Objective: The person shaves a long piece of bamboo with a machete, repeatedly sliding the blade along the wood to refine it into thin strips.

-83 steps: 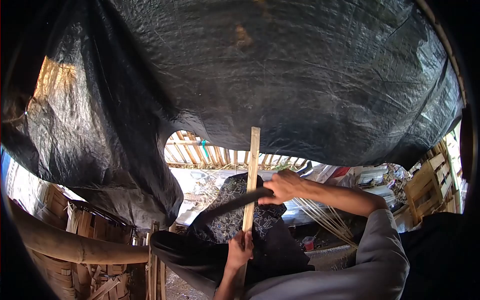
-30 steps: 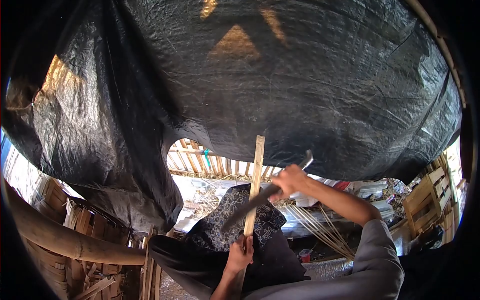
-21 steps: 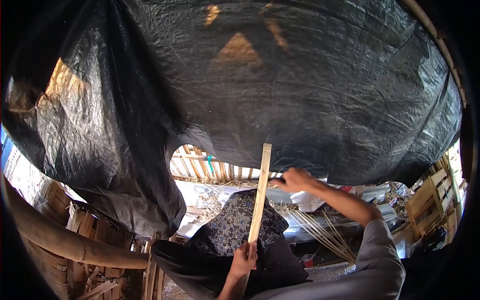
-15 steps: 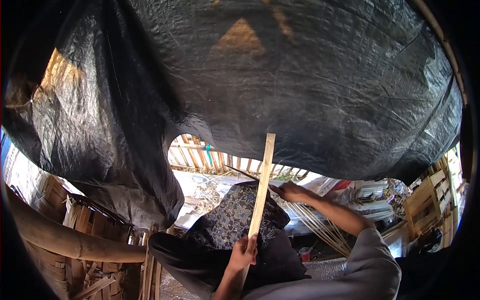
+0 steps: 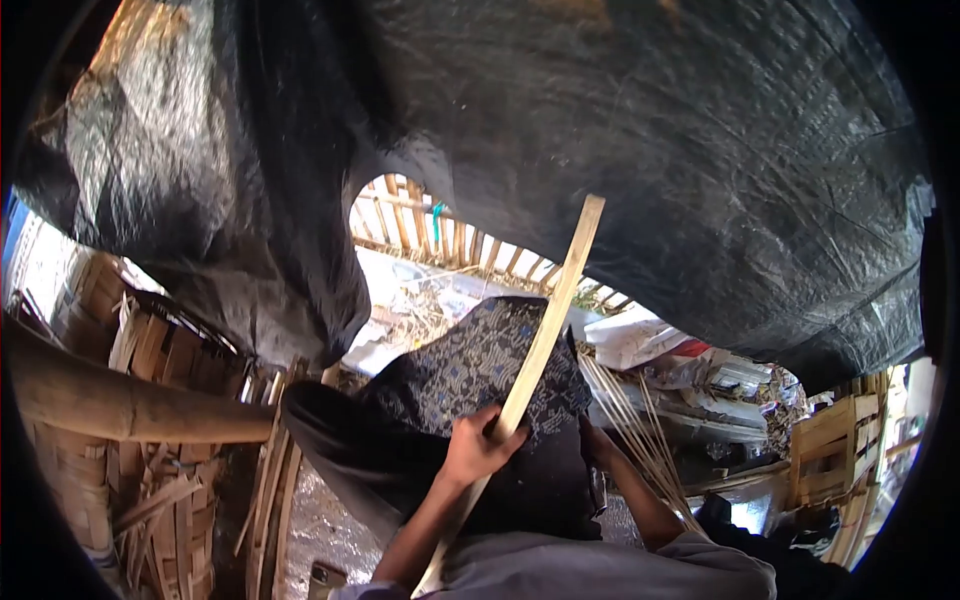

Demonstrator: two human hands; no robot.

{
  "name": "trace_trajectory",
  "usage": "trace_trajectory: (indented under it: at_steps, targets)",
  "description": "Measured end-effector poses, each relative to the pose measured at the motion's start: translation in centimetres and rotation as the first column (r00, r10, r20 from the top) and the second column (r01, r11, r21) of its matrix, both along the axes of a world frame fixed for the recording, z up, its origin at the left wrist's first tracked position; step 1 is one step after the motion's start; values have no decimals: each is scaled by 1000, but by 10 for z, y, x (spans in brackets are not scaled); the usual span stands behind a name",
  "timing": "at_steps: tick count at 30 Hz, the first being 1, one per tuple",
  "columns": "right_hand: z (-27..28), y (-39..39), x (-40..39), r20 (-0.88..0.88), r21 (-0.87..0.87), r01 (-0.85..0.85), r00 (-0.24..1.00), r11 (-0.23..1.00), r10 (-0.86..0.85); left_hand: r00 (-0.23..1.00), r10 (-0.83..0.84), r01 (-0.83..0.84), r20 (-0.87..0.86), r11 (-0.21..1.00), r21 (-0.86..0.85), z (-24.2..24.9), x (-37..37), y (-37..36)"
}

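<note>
A long pale bamboo strip [image 5: 552, 330] stands slanted in front of me, its upper end leaning right against the dark tarp behind. My left hand [image 5: 478, 446] is wrapped round its lower part. Under the strip, a dark patterned cloth [image 5: 470, 355] covers my lap. Low on the right, beside the cloth's edge, is my right hand [image 5: 598, 446]; its fingers are mostly hidden, and whatever it holds cannot be made out. A bundle of thin bamboo sticks [image 5: 640, 425] fans out just right of that hand.
A black tarp [image 5: 620, 130] hangs overhead and in front. At left are a thick bamboo pole [image 5: 140, 408] and split bamboo pieces [image 5: 270, 490]. A slatted fence [image 5: 450, 235] shows beyond the opening. A phone [image 5: 326, 576] lies at the bottom; a woven bamboo frame [image 5: 840, 440] is at right.
The view has tilted down. My right hand has moved from beside the strip's middle down to the cloth's lower right edge. My left hand still holds the strip, which leans further right.
</note>
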State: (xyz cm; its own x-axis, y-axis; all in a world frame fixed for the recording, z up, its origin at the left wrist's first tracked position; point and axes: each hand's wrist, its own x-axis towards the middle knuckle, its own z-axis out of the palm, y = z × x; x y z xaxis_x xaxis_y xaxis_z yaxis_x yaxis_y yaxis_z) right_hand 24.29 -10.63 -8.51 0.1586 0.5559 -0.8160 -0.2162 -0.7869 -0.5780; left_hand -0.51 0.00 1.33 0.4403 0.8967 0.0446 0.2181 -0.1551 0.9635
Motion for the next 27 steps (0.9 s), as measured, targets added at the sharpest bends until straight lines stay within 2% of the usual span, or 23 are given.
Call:
trace_trajectory:
  at_steps: [1, 2, 4, 5, 6, 7, 8, 9, 10, 11, 12, 14, 16, 18, 19, 20, 22, 24, 26, 27]
  targets:
    - [3, -3, -5, 63, -6, 47, 997, 999, -46, 997, -11, 15, -76, 998, 57, 13, 3, 7]
    - [0, -7, -3, 67, -18, 32, 997, 999, -31, 997, 6, 4, -73, 991, 132, 12, 8, 15]
    - [-19, -19, 6, 246, -32, -60, 967, 998, 66, 978, 50, -15, -204, 985, 171, 31, 20, 27]
    - [-52, -30, 23, 300, -82, -164, 937, 983, 182, 970, 53, 5, -236, 972, 237, 36, 24, 33]
    - [-59, -35, 24, 302, -94, -180, 932, 979, 200, 960, 57, 28, -273, 954, 299, 40, 26, 38]
    - [-66, -39, 24, 235, -46, -111, 965, 993, 119, 939, 47, 67, -342, 947, 313, 46, 26, 41]
    - [-74, -41, 23, 164, -4, -37, 986, 999, 37, 939, 57, 52, -339, 951, 305, 46, 23, 41]
    - [-79, -42, 21, 169, -11, -53, 984, 999, 54, 957, 47, 39, -285, 956, 290, 46, 19, 40]
    - [-84, -42, 19, 207, 97, 13, 978, 995, -33, 973, 40, 25, -229, 962, 273, 47, 13, 40]
    - [-86, -46, 21, 236, 202, 73, 964, 977, -121, 968, 1, 28, -251, 993, 112, 50, 1, 36]
    - [-77, -47, 25, 245, 179, 52, 965, 982, -95, 989, 49, -42, -137, 998, 55, 35, -10, 30]
    - [-32, -34, 22, 297, -32, 19, 955, 999, -9, 986, 168, -161, 24, 972, -174, 2, -41, 13]
    - [63, -7, -7, 206, -14, 165, 966, 986, -159, 968, 241, -200, 64, 904, -377, -24, -96, -24]
    - [73, -3, 0, 325, 1, 351, 885, 936, -332, 977, 43, -102, -207, 953, -285, -5, -128, -46]
    - [81, -1, 11, 89, 36, 346, 933, 938, -348, 975, -74, -11, -210, 927, -375, -2, -139, -57]
    - [92, 0, 19, -150, 72, 352, 929, 933, -338, 978, -152, 78, -140, 897, -435, -9, -144, -70]
    - [123, 12, 7, -191, 128, 394, 910, 910, -367, 905, -391, 252, -170, 812, -526, -9, -142, -83]
    - [140, 20, 3, -288, 191, 384, 902, 903, -322, 912, -394, 291, -115, 817, -498, -12, -129, -82]
    - [152, 26, -11, -275, 243, 364, 915, 899, -296, 915, -398, 325, -68, 825, -463, -10, -113, -75]
    - [157, 28, -18, -262, 295, 351, 924, 889, -278, 955, -298, 275, 11, 867, -415, -8, -103, -70]
